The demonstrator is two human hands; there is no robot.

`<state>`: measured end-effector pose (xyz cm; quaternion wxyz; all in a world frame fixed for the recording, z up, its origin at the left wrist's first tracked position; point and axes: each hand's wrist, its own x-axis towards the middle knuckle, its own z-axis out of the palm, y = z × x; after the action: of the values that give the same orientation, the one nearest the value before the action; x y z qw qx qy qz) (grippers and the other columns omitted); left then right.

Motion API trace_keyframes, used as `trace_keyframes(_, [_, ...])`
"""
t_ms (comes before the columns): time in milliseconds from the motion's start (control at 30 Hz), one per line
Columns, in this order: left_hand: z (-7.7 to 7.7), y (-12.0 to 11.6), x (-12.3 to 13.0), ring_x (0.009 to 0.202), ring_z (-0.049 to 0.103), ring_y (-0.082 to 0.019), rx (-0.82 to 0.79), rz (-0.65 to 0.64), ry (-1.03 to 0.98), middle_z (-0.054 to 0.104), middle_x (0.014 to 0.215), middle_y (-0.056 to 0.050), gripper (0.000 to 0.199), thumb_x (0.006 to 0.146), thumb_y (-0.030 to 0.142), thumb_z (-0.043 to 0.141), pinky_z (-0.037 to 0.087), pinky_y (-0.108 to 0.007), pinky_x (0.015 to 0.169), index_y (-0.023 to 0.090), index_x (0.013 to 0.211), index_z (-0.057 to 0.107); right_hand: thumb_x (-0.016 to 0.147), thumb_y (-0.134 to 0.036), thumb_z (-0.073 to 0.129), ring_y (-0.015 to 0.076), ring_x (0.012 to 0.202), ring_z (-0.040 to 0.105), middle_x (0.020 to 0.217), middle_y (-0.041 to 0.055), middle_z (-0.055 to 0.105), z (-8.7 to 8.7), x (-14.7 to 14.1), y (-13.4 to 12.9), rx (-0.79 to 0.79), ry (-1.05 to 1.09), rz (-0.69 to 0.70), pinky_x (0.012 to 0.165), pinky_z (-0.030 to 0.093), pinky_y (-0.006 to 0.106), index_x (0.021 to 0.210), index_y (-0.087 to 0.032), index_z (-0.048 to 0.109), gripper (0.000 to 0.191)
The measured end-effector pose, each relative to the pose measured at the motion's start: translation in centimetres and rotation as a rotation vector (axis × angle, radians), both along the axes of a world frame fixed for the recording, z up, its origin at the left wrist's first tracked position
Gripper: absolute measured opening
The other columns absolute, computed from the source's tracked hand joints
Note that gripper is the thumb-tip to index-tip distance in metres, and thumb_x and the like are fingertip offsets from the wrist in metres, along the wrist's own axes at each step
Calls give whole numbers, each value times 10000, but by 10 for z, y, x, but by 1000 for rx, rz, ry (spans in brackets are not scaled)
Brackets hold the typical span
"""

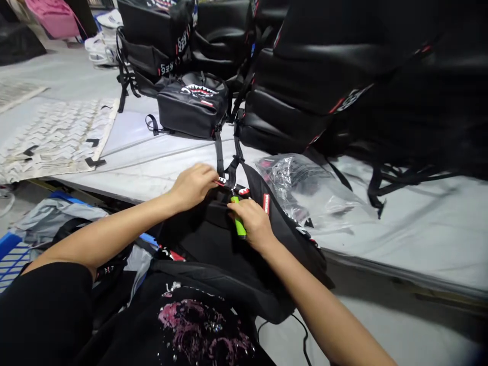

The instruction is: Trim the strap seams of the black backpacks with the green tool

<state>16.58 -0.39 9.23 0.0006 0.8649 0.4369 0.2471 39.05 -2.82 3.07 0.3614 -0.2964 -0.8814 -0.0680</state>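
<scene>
Pinching printed trim [243, 191], a worker's left hand [195, 186] is steadying a black backpack [221, 239] between the body [204, 335] and the worktop [423, 239], while the right hand [253, 222] is gripping a green-handled tool [240, 225], its tip [234, 192] pointing toward the trim near a black strap [231, 171]. The risk is lying close to that pinch — should the soft backpack be shifting under pressure, the tip could be skidding off, marring the trim, snagging the strap or jabbing the left hand.

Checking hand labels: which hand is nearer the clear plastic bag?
Right. The right hand, holding the green-handled tool, is left of the clear plastic bag; the left hand is farther left, past the tool, at the printed trim.
</scene>
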Motion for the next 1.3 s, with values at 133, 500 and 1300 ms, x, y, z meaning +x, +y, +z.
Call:
trace_keyframes(133, [-11, 23, 3, 1392, 353, -362, 8, 9, 110, 406, 1515, -194, 852, 709, 346, 832, 368, -501, 1079, 167, 1442, 434, 958, -150, 522, 233, 899, 647, 937, 100, 711, -6, -2, -8, -55, 56, 17, 766, 570, 399, 1165, -195, 638, 241])
trace_keyframes(500, [-30, 35, 25, 1466, 221, -389, -23, -54, 233, 275, 1581, -229, 1198, 683, 498, 816, 197, -567, 1157, 143, 1570, 94, 886, -224, 624, 253, 907, 654, 993, 98, 720, -4, 11, -15, -275, 91, 58, 799, 581, 420, 1172, -232, 627, 286])
trace_keyframes(1300, [-52, 42, 62, 1466, 233, -402, -104, -57, 386, 167, 1623, -209, 1202, 639, 297, 862, 207, -618, 1157, 212, 1578, 117, 905, -313, 608, 233, 1034, 694, 1133, 74, 739, 33, 40, 14, -856, -46, -47, 963, 549, 429, 1153, -201, 711, 291])
